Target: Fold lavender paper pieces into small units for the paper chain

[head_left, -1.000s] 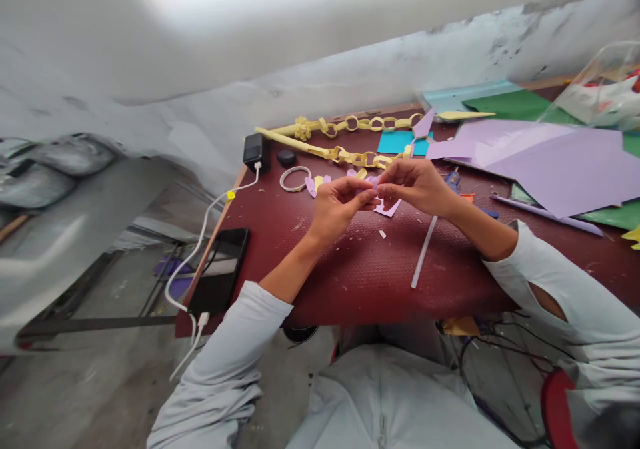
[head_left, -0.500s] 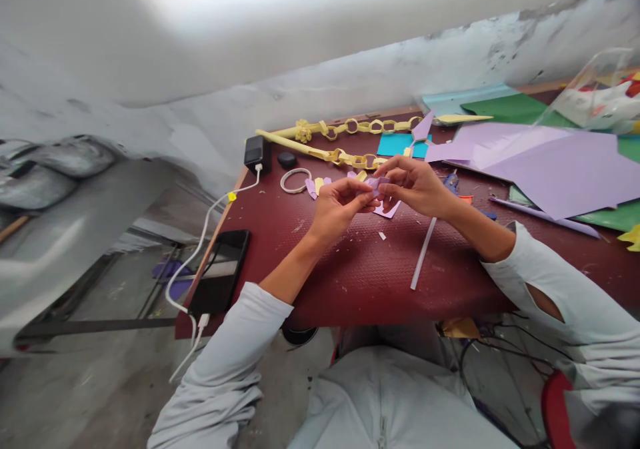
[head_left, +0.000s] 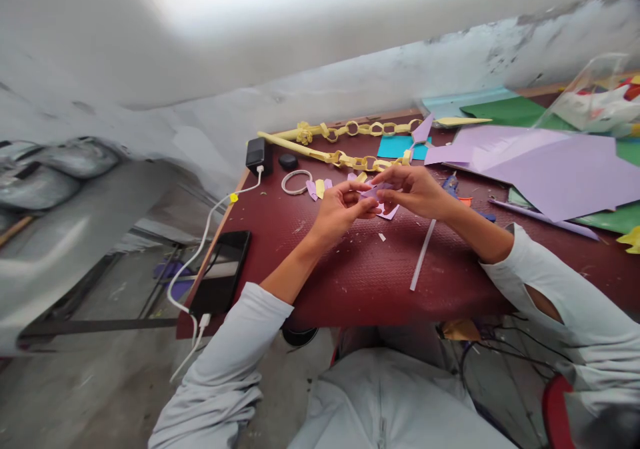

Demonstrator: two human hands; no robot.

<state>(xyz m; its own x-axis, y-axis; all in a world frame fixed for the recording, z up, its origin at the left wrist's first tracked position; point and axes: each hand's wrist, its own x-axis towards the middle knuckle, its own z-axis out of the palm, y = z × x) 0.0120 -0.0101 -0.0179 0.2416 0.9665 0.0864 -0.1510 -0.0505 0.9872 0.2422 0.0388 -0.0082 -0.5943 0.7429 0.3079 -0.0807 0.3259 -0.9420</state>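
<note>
Between my fingertips is a small piece of purple paper (head_left: 371,192), partly covered by the fingers. My left hand (head_left: 343,208) pinches it from the left, and my right hand (head_left: 413,189) grips it from the right. Just behind the hands lie small purple and yellow paper pieces (head_left: 320,188). A purple paper scrap (head_left: 389,212) is on the table below my right hand. Close to the right wrist is a blue glue gun (head_left: 451,184), partly hidden. A white glue stick (head_left: 423,256) lies nearer the table's front edge.
Yellow paper chains (head_left: 365,162) with rolled sticks stretch across the back. A tape roll (head_left: 296,182), a black power bank (head_left: 258,155) and a cabled phone (head_left: 221,272) are at left. Large purple sheets (head_left: 560,169) cover the right, beside a purple paper roll (head_left: 543,218).
My right fingers have shifted slightly left over the purple paper, and its angle between the hands differs. The items on the table stay where they were.
</note>
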